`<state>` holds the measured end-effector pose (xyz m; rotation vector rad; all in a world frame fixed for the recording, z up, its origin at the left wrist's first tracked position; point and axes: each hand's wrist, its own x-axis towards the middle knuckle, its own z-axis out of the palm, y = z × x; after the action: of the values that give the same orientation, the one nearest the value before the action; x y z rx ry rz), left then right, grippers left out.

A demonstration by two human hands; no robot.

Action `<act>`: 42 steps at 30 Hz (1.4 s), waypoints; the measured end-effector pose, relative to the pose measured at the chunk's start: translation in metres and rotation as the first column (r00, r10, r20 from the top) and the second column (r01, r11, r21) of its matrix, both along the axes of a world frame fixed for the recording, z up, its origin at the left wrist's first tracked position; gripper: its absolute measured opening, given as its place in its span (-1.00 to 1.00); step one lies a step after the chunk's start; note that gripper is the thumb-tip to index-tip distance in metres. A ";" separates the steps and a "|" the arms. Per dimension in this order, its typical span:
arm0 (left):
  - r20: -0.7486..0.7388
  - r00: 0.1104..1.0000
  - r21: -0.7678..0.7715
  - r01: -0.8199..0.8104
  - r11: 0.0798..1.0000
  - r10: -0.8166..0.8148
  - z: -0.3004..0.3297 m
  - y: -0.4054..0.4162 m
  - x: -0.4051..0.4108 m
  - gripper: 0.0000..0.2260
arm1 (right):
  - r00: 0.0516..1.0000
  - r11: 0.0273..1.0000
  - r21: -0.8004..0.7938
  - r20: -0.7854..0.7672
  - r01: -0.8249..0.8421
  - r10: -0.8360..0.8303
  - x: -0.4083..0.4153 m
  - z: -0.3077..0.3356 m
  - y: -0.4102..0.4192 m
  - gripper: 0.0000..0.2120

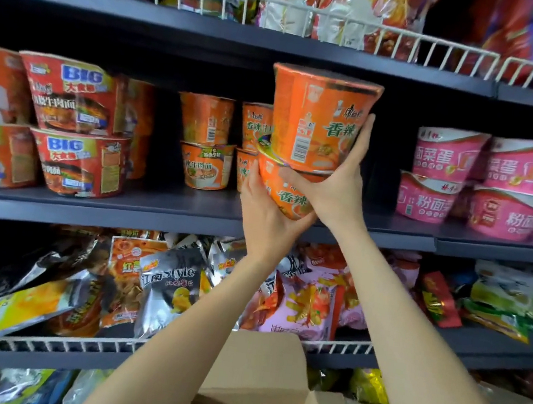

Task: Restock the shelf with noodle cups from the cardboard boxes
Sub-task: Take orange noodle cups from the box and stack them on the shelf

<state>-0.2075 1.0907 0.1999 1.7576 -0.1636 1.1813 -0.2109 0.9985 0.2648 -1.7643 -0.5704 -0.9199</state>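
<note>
Two orange noodle cups are stacked in my hands in front of the middle shelf (162,208). The upper cup (316,120) stands on the lower cup (284,194). My left hand (265,215) grips the lower cup from below and the left. My right hand (339,181) holds the stack from the right, its fingers reaching up the upper cup's side and across the lower cup's rim. More orange cups (205,143) stand stacked two high on the shelf just left of my hands. An open cardboard box (252,400) is below, between my forearms.
Big red noodle bowls (74,129) fill the shelf's left, pink bowls (484,186) its right. A dark gap lies behind and right of the held cups. Snack bags (165,287) crowd the lower shelf behind a wire rail. Noodle packs sit on the top shelf (284,4).
</note>
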 end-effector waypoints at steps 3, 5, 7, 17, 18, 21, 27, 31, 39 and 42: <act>-0.192 0.981 0.237 0.023 0.971 0.024 0.003 0.002 0.021 0.00 | 0.998 0.998 -0.008 -0.014 0.067 -0.067 0.025 0.000 -0.016 0.21; -0.251 0.957 0.456 -0.014 0.890 0.143 -0.003 0.021 0.035 -0.19 | 0.993 0.994 -0.032 -0.047 0.104 -0.106 0.046 -0.004 -0.030 0.21; -0.246 0.918 0.632 -0.092 0.769 0.312 -0.013 0.044 0.046 -0.32 | 0.986 0.990 -0.052 -0.093 0.132 -0.136 0.069 -0.007 -0.042 0.20; -0.181 0.832 0.867 -0.117 0.485 0.525 -0.023 0.060 0.057 -0.17 | 0.956 0.975 -0.146 -0.218 0.166 -0.195 0.193 -0.009 -0.030 0.06; -0.177 0.828 0.863 -0.129 0.488 0.532 -0.023 0.061 0.057 -0.15 | 0.943 0.962 -0.198 -0.238 0.189 -0.235 0.203 -0.009 -0.026 0.03; -0.200 0.816 0.844 -0.137 0.518 0.542 -0.024 0.058 0.055 -0.13 | 0.873 0.868 -0.425 -0.284 0.256 -0.397 0.225 -0.003 -0.028 -0.01; -0.273 0.799 0.819 -0.100 0.566 0.536 -0.018 0.050 0.050 -0.10 | 0.829 0.780 -0.557 -0.264 0.285 -0.492 0.215 -0.003 -0.039 -0.30; -0.238 0.811 0.838 -0.107 0.535 0.534 -0.016 0.052 0.052 -0.12 | 0.936 0.883 -0.321 0.027 0.341 -0.352 0.162 -0.036 -0.037 -0.60; 0.070 0.929 0.706 -0.304 0.640 0.364 -0.066 0.049 0.008 -0.60 | 0.986 0.993 -0.104 0.161 0.062 -0.044 0.012 -0.139 -0.044 -0.72; 0.081 0.966 0.620 -0.243 0.746 0.247 -0.124 0.048 -0.047 -0.74 | 0.998 0.973 -0.227 0.061 0.039 -0.025 -0.025 -0.189 -0.051 -0.74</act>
<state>-0.2544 1.1389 0.0762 2.4306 -0.3661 1.4151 -0.2356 0.9470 0.0757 -1.9619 -0.7104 -0.9609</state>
